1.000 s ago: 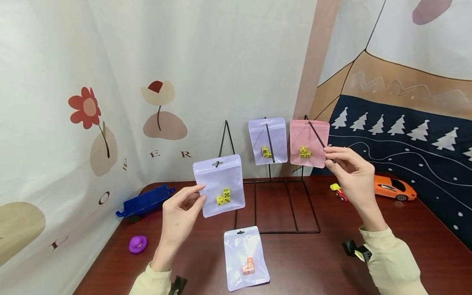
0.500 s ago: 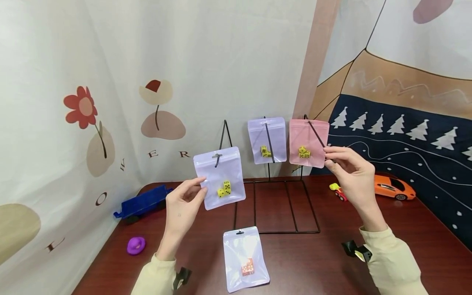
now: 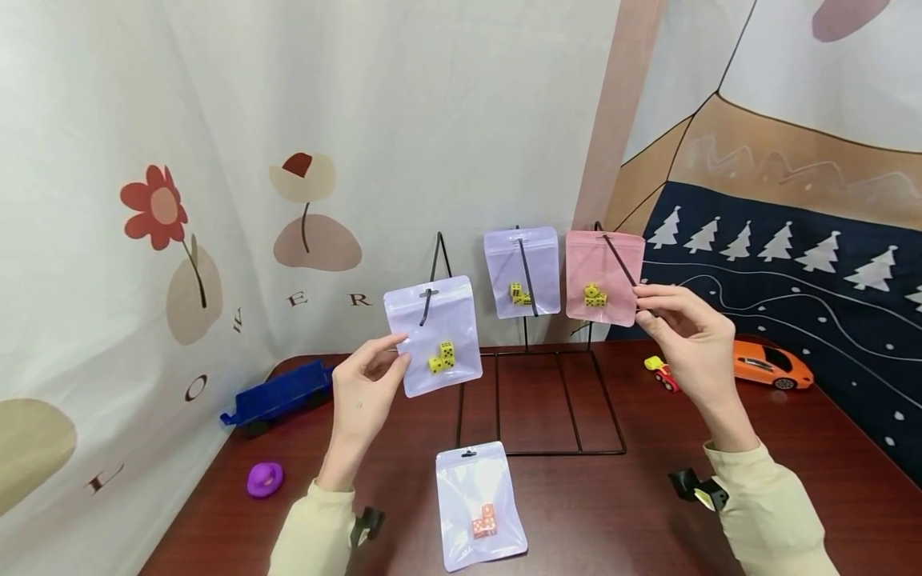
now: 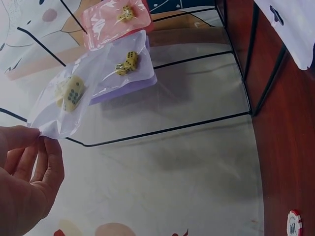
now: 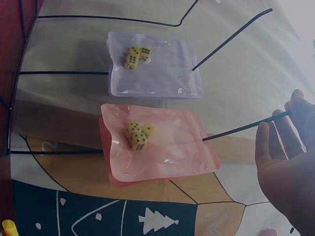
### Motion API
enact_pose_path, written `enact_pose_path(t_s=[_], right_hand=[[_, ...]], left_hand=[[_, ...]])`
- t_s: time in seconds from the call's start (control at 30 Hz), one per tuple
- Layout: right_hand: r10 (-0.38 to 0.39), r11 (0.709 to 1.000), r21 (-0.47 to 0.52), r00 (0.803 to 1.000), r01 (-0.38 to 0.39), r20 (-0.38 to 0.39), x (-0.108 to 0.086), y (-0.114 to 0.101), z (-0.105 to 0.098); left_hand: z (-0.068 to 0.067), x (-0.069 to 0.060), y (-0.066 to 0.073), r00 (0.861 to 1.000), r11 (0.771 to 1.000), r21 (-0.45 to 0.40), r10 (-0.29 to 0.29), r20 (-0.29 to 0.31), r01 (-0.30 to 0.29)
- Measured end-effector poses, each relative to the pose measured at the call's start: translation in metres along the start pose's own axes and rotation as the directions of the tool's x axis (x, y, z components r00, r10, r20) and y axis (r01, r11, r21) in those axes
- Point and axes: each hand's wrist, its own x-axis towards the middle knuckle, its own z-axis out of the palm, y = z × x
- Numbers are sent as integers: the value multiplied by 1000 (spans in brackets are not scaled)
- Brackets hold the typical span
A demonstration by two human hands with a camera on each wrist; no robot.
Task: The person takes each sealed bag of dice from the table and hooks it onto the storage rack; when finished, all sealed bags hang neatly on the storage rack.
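My left hand (image 3: 366,396) pinches the lower left edge of a lilac zip bag (image 3: 439,330) holding yellow dice. The left hook (image 3: 426,310) of a black wire rack (image 3: 499,400) pokes through this bag's hang hole. On the middle hook hangs another lilac bag (image 3: 543,268) with yellow dice, and on the right hook a pink bag (image 3: 585,264) with yellow dice. My right hand (image 5: 290,157) pinches the free end of the right hook (image 5: 236,130), beside the pink bag. A lilac bag (image 3: 468,488) with orange-red dice lies on the table in front of the rack.
A blue toy trailer (image 3: 277,394) and a purple toy hat (image 3: 265,479) are on the left of the table. An orange toy car (image 3: 771,366) and a small red-and-yellow toy vehicle (image 3: 663,374) stand at right. A poker chip (image 4: 294,223) shows in the left wrist view.
My left hand has moved up and slightly right with the lilac bag, and more of the left hook now shows through its hole. My right hand has stayed at the right hook.
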Motion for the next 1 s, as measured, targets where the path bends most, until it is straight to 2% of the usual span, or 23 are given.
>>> enact_pose_path(t_s=[0.23, 0.67, 1.0], right_hand=[[-11, 1000, -29, 1000, 12, 3, 1, -9, 3], [-17, 1000, 16, 1000, 17, 5, 2, -3, 0], [2, 1000, 5, 1000, -2, 10, 1, -5, 1]], left_hand=[[6, 7, -5, 1000, 1000, -21, -3, 8, 3], [13, 20, -11, 1000, 997, -73, -30, 2, 30], [13, 30, -14, 995, 994, -55, -99, -1, 99]])
